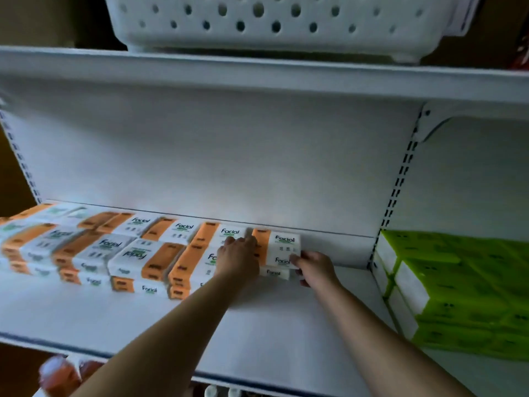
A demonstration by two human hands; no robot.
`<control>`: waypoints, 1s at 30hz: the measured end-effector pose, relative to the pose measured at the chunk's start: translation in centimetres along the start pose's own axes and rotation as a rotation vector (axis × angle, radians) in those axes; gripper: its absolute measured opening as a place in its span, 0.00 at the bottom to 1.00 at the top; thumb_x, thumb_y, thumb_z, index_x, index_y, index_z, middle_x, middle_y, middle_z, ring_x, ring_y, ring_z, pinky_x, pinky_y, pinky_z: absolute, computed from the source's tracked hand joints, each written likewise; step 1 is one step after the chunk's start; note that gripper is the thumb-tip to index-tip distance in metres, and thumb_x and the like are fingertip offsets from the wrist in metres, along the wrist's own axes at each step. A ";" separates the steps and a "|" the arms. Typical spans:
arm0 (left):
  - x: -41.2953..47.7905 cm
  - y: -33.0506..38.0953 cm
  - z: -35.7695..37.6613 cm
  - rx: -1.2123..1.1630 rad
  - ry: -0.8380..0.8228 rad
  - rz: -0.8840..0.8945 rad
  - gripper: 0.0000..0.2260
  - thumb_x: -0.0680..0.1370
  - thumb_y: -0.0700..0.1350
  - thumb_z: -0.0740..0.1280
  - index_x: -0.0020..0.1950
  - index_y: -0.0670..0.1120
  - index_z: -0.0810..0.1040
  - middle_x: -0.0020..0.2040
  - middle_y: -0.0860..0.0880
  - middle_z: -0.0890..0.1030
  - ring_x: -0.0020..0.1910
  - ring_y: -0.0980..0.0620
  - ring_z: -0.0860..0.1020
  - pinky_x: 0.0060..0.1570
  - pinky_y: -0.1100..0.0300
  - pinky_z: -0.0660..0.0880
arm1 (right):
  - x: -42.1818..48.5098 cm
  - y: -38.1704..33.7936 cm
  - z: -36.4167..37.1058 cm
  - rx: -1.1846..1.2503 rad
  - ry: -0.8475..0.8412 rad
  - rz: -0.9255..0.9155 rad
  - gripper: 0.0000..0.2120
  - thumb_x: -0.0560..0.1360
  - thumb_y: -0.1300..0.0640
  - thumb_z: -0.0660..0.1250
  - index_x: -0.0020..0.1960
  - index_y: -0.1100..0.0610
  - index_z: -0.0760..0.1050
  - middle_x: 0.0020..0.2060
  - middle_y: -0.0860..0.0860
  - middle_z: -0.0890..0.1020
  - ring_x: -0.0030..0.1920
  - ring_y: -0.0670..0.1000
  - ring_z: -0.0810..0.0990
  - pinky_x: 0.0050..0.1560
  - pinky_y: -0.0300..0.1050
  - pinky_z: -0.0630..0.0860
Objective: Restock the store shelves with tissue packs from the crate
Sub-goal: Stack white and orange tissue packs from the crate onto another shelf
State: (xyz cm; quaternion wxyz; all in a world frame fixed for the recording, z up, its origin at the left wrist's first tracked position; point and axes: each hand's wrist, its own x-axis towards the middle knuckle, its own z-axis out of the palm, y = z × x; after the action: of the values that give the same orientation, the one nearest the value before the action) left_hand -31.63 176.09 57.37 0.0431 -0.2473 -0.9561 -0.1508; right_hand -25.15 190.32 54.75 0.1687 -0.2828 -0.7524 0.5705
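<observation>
Orange-and-white "Facial" tissue packs (120,253) lie in stacked rows across the left and middle of the white shelf (286,325). At the right end of the row stands a short stack of the same packs (279,247). My left hand (237,256) lies against that stack's left side, fingers reaching between it and the neighbouring packs. My right hand (313,266) grips the stack's front right corner, fingers curled round the edge. The crate is out of sight.
A white perforated plastic basket (286,21) sits on the shelf above. Green tissue packs (458,287) fill the bay to the right, behind a slotted upright (400,181). Bottle tops (60,373) show below the shelf's front edge.
</observation>
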 end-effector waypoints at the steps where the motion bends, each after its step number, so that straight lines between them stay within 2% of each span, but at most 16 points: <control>1: 0.7 -0.3 0.0 0.049 -0.030 0.019 0.22 0.76 0.43 0.63 0.69 0.48 0.65 0.61 0.47 0.76 0.64 0.45 0.68 0.58 0.54 0.68 | 0.6 0.3 0.4 -0.043 0.005 0.002 0.06 0.73 0.60 0.68 0.48 0.60 0.81 0.35 0.54 0.79 0.32 0.49 0.74 0.37 0.44 0.71; 3: 1.6 -0.6 -0.1 0.126 -0.069 0.064 0.23 0.77 0.45 0.62 0.72 0.47 0.63 0.65 0.46 0.72 0.67 0.45 0.65 0.62 0.53 0.65 | 1.5 0.8 1.1 -0.093 0.004 0.005 0.09 0.73 0.59 0.69 0.51 0.60 0.81 0.38 0.53 0.82 0.38 0.50 0.78 0.38 0.41 0.73; 5: 2.1 -0.7 -0.1 0.169 -0.080 0.102 0.24 0.77 0.46 0.63 0.72 0.44 0.62 0.68 0.44 0.67 0.68 0.44 0.63 0.64 0.53 0.65 | 2.1 1.2 1.8 -0.116 0.020 0.012 0.09 0.72 0.58 0.70 0.52 0.59 0.81 0.46 0.55 0.84 0.46 0.53 0.82 0.46 0.45 0.77; 7: 2.3 -0.8 -0.1 0.176 -0.077 0.121 0.23 0.76 0.47 0.65 0.69 0.42 0.66 0.67 0.43 0.65 0.66 0.44 0.64 0.63 0.53 0.67 | 2.4 1.2 2.2 -0.134 0.026 0.004 0.09 0.71 0.58 0.70 0.50 0.59 0.82 0.47 0.56 0.85 0.49 0.55 0.82 0.53 0.50 0.78; 12: 2.4 -1.0 -0.5 0.123 -0.091 0.117 0.16 0.78 0.43 0.62 0.64 0.42 0.69 0.64 0.43 0.69 0.64 0.44 0.67 0.59 0.53 0.70 | 2.5 1.0 2.3 -0.186 0.022 -0.007 0.10 0.72 0.58 0.69 0.52 0.59 0.82 0.49 0.56 0.84 0.51 0.54 0.82 0.51 0.44 0.75; 14: 2.2 -0.9 -0.8 0.108 -0.083 0.122 0.15 0.78 0.42 0.61 0.64 0.42 0.69 0.64 0.43 0.70 0.65 0.44 0.68 0.59 0.53 0.70 | 2.2 0.8 2.1 -0.209 -0.002 -0.005 0.11 0.73 0.57 0.69 0.53 0.60 0.81 0.50 0.57 0.84 0.51 0.55 0.82 0.52 0.46 0.76; 16: 1.7 -0.9 -1.0 0.078 -0.053 0.121 0.16 0.77 0.41 0.61 0.65 0.42 0.69 0.64 0.43 0.70 0.65 0.44 0.67 0.60 0.53 0.70 | 1.6 0.5 1.7 -0.231 0.023 -0.006 0.15 0.73 0.55 0.69 0.56 0.62 0.78 0.53 0.58 0.82 0.52 0.57 0.81 0.53 0.49 0.75; 18: 1.0 -0.8 -1.3 0.013 0.002 0.109 0.16 0.77 0.40 0.61 0.65 0.43 0.70 0.65 0.45 0.70 0.65 0.45 0.67 0.61 0.54 0.69 | 0.5 0.1 1.1 -0.258 0.082 -0.029 0.20 0.73 0.55 0.69 0.62 0.63 0.74 0.57 0.58 0.80 0.58 0.57 0.78 0.55 0.45 0.72; 20: -0.2 -0.8 -1.6 -0.079 0.072 0.078 0.17 0.77 0.40 0.61 0.65 0.45 0.72 0.64 0.46 0.72 0.65 0.46 0.68 0.60 0.55 0.69 | -1.0 -0.5 0.5 -0.255 0.119 -0.092 0.20 0.73 0.56 0.68 0.63 0.62 0.73 0.59 0.58 0.79 0.59 0.56 0.76 0.55 0.42 0.70; 24: -4.6 -1.3 -2.4 -0.335 0.278 -0.016 0.15 0.76 0.42 0.64 0.63 0.46 0.76 0.63 0.47 0.75 0.61 0.48 0.73 0.57 0.59 0.69 | -4.8 -1.1 0.3 -0.083 0.151 -0.224 0.13 0.73 0.60 0.67 0.57 0.62 0.76 0.53 0.56 0.81 0.53 0.53 0.78 0.51 0.42 0.70; 27: -9.6 -2.8 -2.9 -0.476 0.451 -0.092 0.12 0.75 0.42 0.67 0.58 0.44 0.79 0.58 0.47 0.79 0.57 0.48 0.76 0.55 0.63 0.67 | -8.4 -1.2 1.5 0.127 0.095 -0.334 0.05 0.74 0.63 0.66 0.50 0.58 0.78 0.45 0.52 0.81 0.45 0.49 0.77 0.45 0.39 0.70; 30: -14.8 -5.5 -3.2 -0.555 0.501 -0.205 0.11 0.74 0.40 0.68 0.56 0.43 0.79 0.55 0.46 0.79 0.53 0.49 0.77 0.52 0.65 0.68 | -12.7 -1.3 4.5 0.224 -0.040 -0.384 0.11 0.74 0.65 0.66 0.40 0.49 0.75 0.36 0.46 0.79 0.37 0.42 0.76 0.43 0.42 0.71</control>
State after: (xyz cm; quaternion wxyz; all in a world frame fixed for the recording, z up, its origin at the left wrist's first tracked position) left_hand -21.38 163.72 56.58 0.1915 -0.1080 -0.8585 -0.4633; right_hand -18.11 178.76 55.55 0.2897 -0.1028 -0.7275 0.6134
